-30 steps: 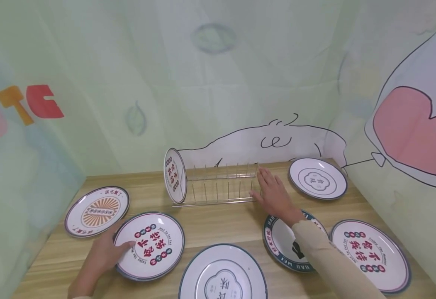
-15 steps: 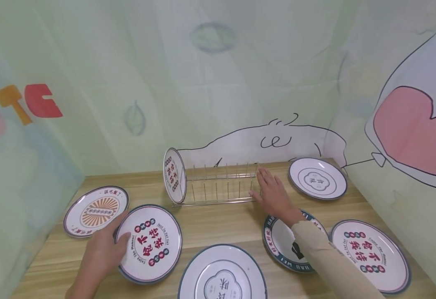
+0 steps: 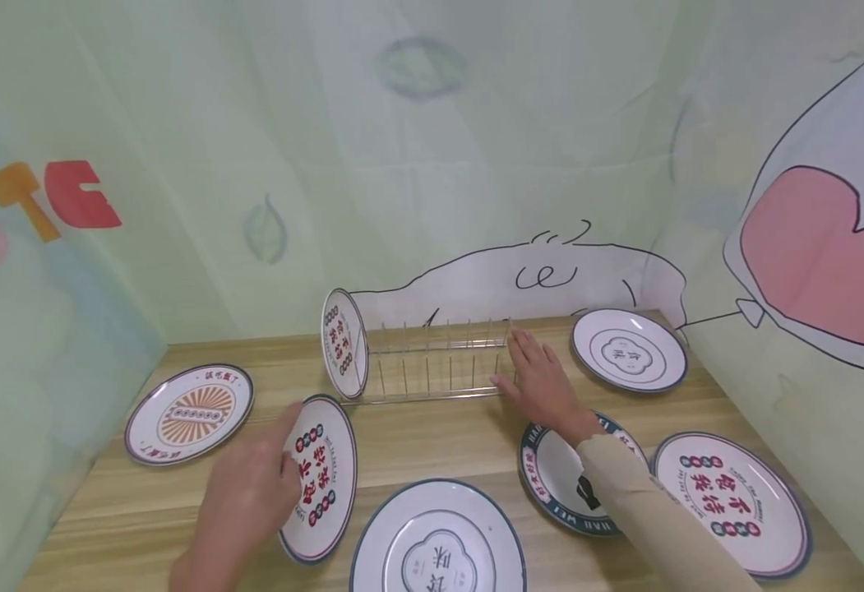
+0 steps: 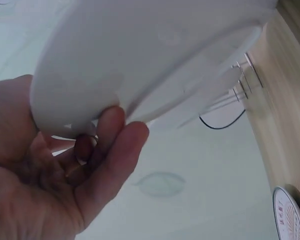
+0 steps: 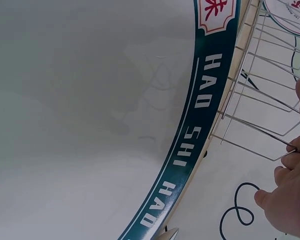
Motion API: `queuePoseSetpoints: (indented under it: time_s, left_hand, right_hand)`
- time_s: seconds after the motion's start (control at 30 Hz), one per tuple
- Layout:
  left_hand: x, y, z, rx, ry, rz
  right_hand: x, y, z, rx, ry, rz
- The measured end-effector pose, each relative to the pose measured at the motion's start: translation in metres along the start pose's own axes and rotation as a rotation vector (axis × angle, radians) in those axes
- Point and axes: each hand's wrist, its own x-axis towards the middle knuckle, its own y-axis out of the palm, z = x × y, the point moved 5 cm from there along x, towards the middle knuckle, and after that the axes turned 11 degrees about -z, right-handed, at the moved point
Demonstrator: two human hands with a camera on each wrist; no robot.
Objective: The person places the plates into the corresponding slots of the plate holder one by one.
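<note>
In the head view my left hand (image 3: 242, 489) grips the left rim of a white plate (image 3: 325, 469) with red characters and a blue edge. The plate is raised and tilted, its printed face towards the right. Its pale underside fills much of the left wrist view, with fingers curled at the rim. At the right end of a wire dish rack (image 3: 432, 396) my right hand (image 3: 546, 386) holds the frame; in the right wrist view fingertips meet the end wire. A similar printed plate (image 3: 344, 345) stands upright in the rack's left end.
A sunburst plate (image 3: 191, 415) lies at left, a flower-outline plate (image 3: 439, 538) at front centre. Under my right forearm is a teal-rimmed plate (image 3: 550, 485). Two more, a red-character plate (image 3: 731, 506) and a small plate (image 3: 627, 352), lie at right. Printed curtains enclose the wooden table (image 3: 417, 448).
My left hand has lifted the red-character plate off the table, tilted it steeply and moved it slightly right. The right hand stays at the rack's end.
</note>
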Motion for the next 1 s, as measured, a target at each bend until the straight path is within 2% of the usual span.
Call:
queuePoseSetpoints:
  time_s: [0.2, 0.5, 0.83, 1.0]
  left_hand:
    - [0.005, 0.004, -0.021, -0.012, 0.046, -0.07]
    - [0.013, 0.014, -0.046, -0.022, 0.177, -0.207]
    - [0.028, 0.026, -0.048, -0.019, 0.197, -0.265]
    - [0.036, 0.03, -0.049, -0.028, 0.193, -0.266]
  right_hand:
    - [0.0, 0.0, 0.0, 0.007, 0.013, 0.015]
    - [0.001, 0.0, -0.002, -0.003, 0.018, 0.001]
    - [0.001, 0.0, -0.002, 0.006, 0.02, 0.006]
    - [0.001, 0.002, -0.002, 0.002, 0.022, 0.007]
